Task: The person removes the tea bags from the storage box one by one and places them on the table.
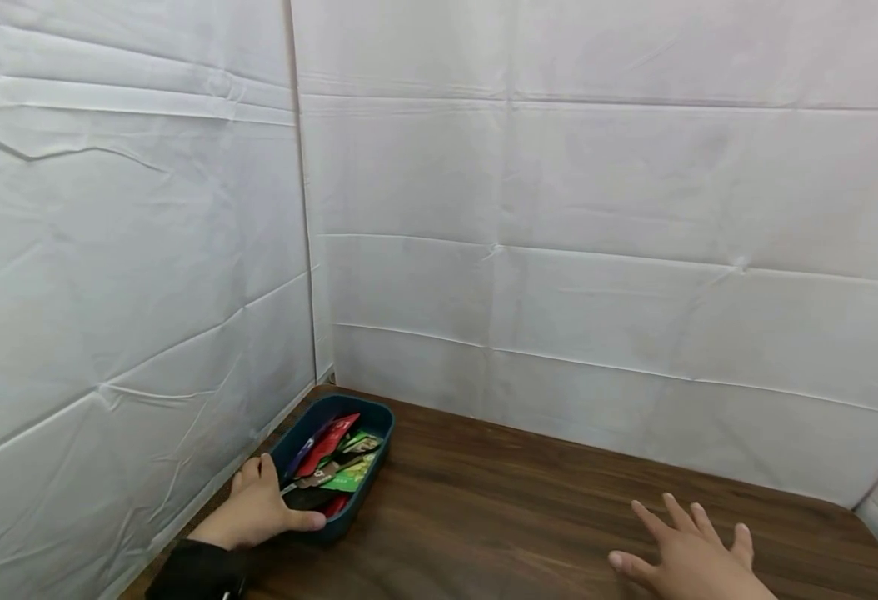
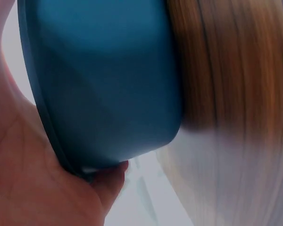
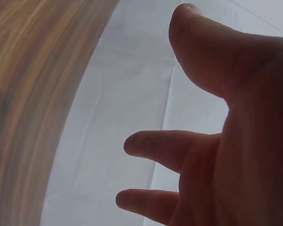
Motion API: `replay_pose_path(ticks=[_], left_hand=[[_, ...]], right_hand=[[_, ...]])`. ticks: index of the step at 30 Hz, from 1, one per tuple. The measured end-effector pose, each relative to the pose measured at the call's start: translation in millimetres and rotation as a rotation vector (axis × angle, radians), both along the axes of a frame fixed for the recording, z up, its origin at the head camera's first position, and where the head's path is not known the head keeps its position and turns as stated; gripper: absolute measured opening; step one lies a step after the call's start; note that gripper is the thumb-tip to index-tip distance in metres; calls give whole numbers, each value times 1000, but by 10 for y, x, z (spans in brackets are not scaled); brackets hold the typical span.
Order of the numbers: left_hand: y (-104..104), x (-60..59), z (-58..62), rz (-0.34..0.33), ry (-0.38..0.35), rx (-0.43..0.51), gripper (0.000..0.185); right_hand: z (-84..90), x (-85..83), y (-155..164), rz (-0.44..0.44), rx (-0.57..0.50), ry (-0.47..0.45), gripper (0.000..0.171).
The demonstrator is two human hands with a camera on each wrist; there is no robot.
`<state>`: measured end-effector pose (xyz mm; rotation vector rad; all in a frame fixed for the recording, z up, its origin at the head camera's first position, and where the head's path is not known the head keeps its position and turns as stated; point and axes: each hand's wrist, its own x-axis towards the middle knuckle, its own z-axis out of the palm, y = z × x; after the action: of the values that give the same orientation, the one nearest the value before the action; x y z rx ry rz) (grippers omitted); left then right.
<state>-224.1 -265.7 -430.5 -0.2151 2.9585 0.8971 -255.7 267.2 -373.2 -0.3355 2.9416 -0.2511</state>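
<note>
1. A red sachet (image 1: pixel 330 443), a green sachet (image 1: pixel 352 477) and a purple sachet (image 1: pixel 309 451) were already placed, with others, inside the dark teal plastic bin (image 2: pixel 108 84).
2. The bin was located on the left part of the wooden tabletop (image 1: pixel 499 517), near the corner formed by the white sheets (image 1: pixel 596 183).
3. Its rim was gripped by the left hand (image 1: pixel 255 510), with the thumb at the near end and the fingers bent over the left side.
4. Nothing was held by the right hand (image 1: pixel 697 560); its fingers were spread wide, well apart from the bin.
5. As far as could be judged, the sachets in view were all gathered; the bin was not yet released.
6. The sachets were overlapped, so they could not be counted exactly, and their print was too small to be read. Whether the bin's base was fully rested could not be told. The right forearm was cut off in the head view.
</note>
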Motion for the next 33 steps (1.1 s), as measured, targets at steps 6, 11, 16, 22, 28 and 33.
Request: replay_pose_path(ticks=[6, 11, 16, 22, 28, 33], left_hand=[[242, -22, -44, -1, 25, -15, 145], [406, -25, -57, 29, 29, 0, 148], [567, -45, -34, 71, 9, 38, 152], [609, -55, -8, 85, -13, 23, 153], [615, -83, -12, 82, -29, 11, 152], [603, -80, -17, 77, -19, 43, 151]], right_hand=[[199, -64, -297, 161, -36, 173, 105], [394, -174, -636, 315, -119, 378, 106], [559, -300, -1099, 374, -183, 488, 97], [590, -532, -1790, 440, -174, 578, 101], [433, -749, -2477, 449, -191, 511, 105], [224, -876, -2984, 365, -312, 223, 105]])
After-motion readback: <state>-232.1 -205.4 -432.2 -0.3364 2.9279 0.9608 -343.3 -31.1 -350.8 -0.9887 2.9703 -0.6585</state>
